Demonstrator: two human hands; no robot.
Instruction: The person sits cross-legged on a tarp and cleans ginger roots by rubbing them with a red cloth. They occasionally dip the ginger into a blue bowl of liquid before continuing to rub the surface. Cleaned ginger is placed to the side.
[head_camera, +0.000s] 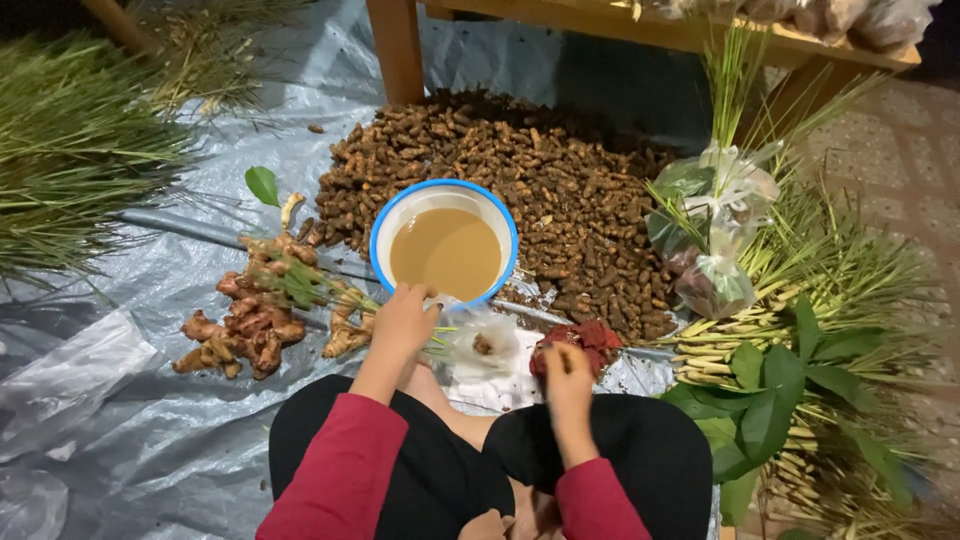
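My left hand reaches to the near rim of a white bowl with a blue rim that holds muddy brown water; its fingers are curled, and whether they grip anything is unclear. My right hand is closed over a dark red bundle near my knee. Between the hands lies a clear plastic bag with a small root inside. A heap of small brown roots spreads behind the bowl. Both sleeves are red.
Knobby ginger-like rhizomes lie left of the bowl on the grey plastic sheet. Lemongrass stalks and green leaves pile at right with tied plastic bags. Grass bundles lie far left. A wooden table leg stands behind.
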